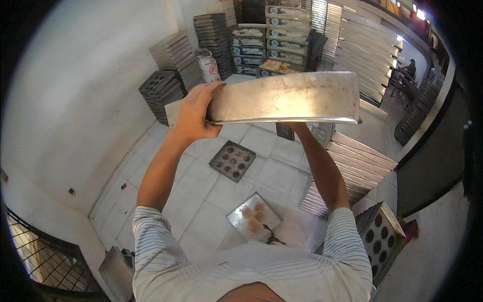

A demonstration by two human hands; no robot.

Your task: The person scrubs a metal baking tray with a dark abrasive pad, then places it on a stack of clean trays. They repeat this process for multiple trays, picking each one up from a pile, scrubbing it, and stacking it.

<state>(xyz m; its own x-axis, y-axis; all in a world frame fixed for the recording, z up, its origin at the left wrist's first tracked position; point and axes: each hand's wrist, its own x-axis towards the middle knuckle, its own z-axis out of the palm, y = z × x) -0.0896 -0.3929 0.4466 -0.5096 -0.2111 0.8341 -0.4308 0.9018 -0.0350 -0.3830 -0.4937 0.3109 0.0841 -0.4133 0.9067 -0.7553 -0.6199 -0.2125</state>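
Observation:
Both my hands hold up a shiny metal baking tray (283,99) in front of me. My left hand (194,113) grips its left end, the thumb below and the fingers over the far side. My right hand (296,126) is at the tray's underside toward the right; its fingers are mostly hidden behind the metal. Below, on the tiled floor, lie a dark square tray with round cups (233,161) and a metal tray with several round orange-brown pieces (241,215), a dark strap-like thing at its edge.
A large stack of metal trays (351,166) stands at the right, with cupped trays (381,238) nearer me. Dark tray stacks (160,88), a white sack (208,66) and stacked crates (288,36) stand further off. A person (410,68) is far away at upper right.

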